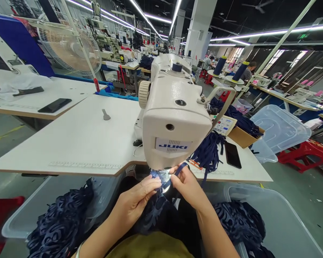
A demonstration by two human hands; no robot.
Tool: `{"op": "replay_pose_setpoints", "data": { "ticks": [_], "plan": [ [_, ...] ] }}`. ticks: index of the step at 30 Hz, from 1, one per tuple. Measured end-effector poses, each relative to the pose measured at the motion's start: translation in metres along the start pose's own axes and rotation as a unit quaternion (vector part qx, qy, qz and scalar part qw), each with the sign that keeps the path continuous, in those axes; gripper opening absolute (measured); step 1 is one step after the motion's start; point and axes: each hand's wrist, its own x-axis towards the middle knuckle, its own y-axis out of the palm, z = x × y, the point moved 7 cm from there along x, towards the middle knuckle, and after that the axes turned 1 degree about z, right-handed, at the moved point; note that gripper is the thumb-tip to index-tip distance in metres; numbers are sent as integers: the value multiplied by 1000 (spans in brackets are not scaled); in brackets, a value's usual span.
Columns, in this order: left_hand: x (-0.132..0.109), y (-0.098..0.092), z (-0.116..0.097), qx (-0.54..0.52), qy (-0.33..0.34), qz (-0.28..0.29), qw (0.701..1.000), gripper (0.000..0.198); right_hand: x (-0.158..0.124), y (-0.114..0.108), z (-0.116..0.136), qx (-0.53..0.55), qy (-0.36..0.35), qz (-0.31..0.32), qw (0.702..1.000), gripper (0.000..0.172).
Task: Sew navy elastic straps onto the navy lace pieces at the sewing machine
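A white sewing machine (pixel 176 118) stands before me, and its head hides the needle. Just under it, my left hand (pixel 141 195) pinches a piece of navy patterned lace fabric (pixel 154 211), which hangs down over my lap. Close by on the right, my right hand (pixel 184 182) is closed on a navy strap (pixel 182 167) that loops over its fingers and runs toward the lace. A small light shines on the fabric between both hands. More navy straps (pixel 208 152) lie in a bundle on the table, right of the machine.
Clear plastic bins flank me: the left bin (pixel 18 219) and right bin (pixel 281 200) hold piles of navy lace. On the white table (pixel 97 139) lie a small grey metal piece (pixel 106 114) and a black phone (pixel 233 155). Behind stands a cardboard box (pixel 243 138) of straps.
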Motion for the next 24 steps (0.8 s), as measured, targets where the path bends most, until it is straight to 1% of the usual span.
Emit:
{"op": "replay_pose_setpoints", "data": {
  "ticks": [2,4,8,11,16,19,24],
  "plan": [
    [2,2,-7,25,45,13,999,28,1,2,-4,-18,-6,-6,1000,24],
    [3,3,-13,53,79,20,995,29,1,3,-6,-26,-15,-17,999,27],
    [6,2,-17,79,92,24,992,28,-1,5,-7,-6,-25,-39,999,32],
    [7,0,-18,86,103,29,990,28,-1,7,-8,9,-20,-50,998,30],
    [9,0,-21,101,135,36,985,29,-2,9,-11,5,-17,-64,998,30],
    [9,1,-21,109,159,56,980,32,-3,9,-15,-3,-17,-70,997,30],
    [11,3,-22,131,181,123,967,34,-4,6,-16,-35,-18,-71,997,28]
  ]
}}
